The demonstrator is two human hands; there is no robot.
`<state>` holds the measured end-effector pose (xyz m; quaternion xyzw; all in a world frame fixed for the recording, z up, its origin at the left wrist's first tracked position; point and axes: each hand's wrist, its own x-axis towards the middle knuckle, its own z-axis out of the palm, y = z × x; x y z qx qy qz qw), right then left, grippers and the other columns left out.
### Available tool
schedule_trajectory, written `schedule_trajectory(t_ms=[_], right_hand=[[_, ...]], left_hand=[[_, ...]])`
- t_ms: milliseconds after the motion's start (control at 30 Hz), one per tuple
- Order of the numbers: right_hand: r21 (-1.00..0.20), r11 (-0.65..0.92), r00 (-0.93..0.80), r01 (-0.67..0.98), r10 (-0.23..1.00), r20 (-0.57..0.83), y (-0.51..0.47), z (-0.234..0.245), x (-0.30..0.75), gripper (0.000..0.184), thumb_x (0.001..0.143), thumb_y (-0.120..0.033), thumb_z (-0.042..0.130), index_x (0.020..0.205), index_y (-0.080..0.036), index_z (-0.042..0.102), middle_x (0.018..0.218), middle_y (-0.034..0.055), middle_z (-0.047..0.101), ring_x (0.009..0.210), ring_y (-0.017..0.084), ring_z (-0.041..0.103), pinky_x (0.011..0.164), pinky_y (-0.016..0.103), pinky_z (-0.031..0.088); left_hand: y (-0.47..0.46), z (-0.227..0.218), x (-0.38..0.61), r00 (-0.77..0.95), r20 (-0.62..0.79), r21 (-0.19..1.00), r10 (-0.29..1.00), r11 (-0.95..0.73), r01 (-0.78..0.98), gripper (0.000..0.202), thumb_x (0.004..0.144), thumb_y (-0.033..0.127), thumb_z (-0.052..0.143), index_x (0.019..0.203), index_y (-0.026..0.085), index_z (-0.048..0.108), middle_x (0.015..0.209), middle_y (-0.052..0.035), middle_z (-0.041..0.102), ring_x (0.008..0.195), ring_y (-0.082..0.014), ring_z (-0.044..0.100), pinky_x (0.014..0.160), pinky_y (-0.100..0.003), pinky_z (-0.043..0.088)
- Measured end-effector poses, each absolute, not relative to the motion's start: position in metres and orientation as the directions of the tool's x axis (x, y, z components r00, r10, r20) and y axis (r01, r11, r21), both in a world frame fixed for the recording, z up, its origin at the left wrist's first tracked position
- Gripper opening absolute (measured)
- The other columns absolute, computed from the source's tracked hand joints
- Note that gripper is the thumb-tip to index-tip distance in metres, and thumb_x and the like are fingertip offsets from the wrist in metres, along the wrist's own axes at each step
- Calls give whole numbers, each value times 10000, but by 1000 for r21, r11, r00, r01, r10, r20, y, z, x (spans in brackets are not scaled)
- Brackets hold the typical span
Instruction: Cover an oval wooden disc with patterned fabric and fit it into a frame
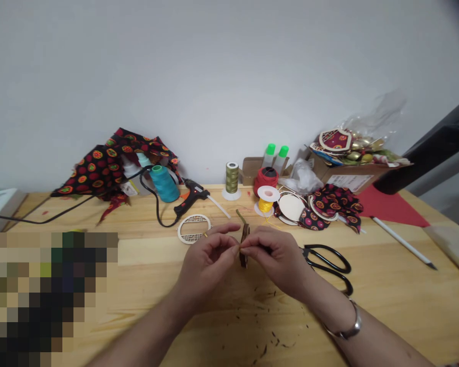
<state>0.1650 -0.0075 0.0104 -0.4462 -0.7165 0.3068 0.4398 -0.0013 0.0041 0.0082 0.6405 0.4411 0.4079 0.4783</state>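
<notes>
Both hands, left and right, meet mid-tabletop, thumbs and fingers pinched together on the near face of a small dark piece. It's up between the two hands, seen almost edge-on.

As for what's around: dark crumbs are scattered on the wood below the hands. Right next to the right hand sit the scissors, black loops showing, blades tucked out of sight behind that hand. The left hand overlaps a bit of a pale oval lattice frame.

Just past the piece there's a yellow spool with red yarn behind it, an olive thread cone, then a glue gun with a white stick poking out of its back end. Left of that, a teal cone stands in front of some bottles and black fruit-print cloth. Over on the right: pale discs, more printed scraps, a stuffed carton and a white pencil by a red sheet. Two green-capped tubes are back by the wall.

Now the piece itself: thin, dark brown to black with lighter edges, looks layered, and an olive-gold strip sticks up at its far end. The fingers cover a good chunk, so I can't make out its face.
</notes>
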Motion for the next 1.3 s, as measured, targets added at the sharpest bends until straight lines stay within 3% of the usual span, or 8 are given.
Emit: schedule_trajectory(t_ms=[200,367,600,767,1033,1300], right_hand=[[-746,470,-297,471,882,367,-11,12,167,120,808,-87,546,737,-162,608,695,-1,576,659,104,526,618,215,404],[-762,421,-259,492,906,334,-11,12,165,119,805,-112,545,707,-167,586,656,-14,570,613,100,508,583,214,386],[-922,207,-92,327,978,187,-8,7,159,92,777,-169,549,700,-165,598,615,-14,588,567,103,516,533,205,410],[-960,169,-46,223,986,163,-8,3,156,111,772,-231,565,707,-156,614,620,-4,597,562,107,527,531,214,433],[-956,218,-16,198,976,219,-10,2,153,121,786,-232,561,693,-170,606,589,-12,593,529,100,524,490,202,443],[-887,338,-25,314,937,349,-11,0,153,118,800,-178,553,690,-179,594,603,-22,574,536,95,515,502,195,423]], left_hand=[[5,7,0,277,104,961,955,-168,220,136,782,234,579,674,188,646,1121,-92,639,1126,-219,546,883,-299,438],[5,4,-2,262,109,957,959,-172,232,135,794,251,583,702,199,666,1141,-70,636,1096,-207,566,904,-308,437],[6,2,0,256,141,954,956,-201,224,152,769,247,628,870,271,738,1168,-33,634,1113,-196,561,955,-311,424],[6,1,2,231,168,963,958,-209,168,178,724,212,663,853,291,756,1036,-31,679,1018,-198,608,889,-305,477],[5,-1,3,202,80,995,976,-91,42,145,731,206,656,804,267,766,1021,-32,684,978,-203,622,880,-308,480],[2,6,6,168,-45,998,985,51,-30,103,691,216,689,757,213,769,997,-54,696,988,-220,613,908,-320,441]])
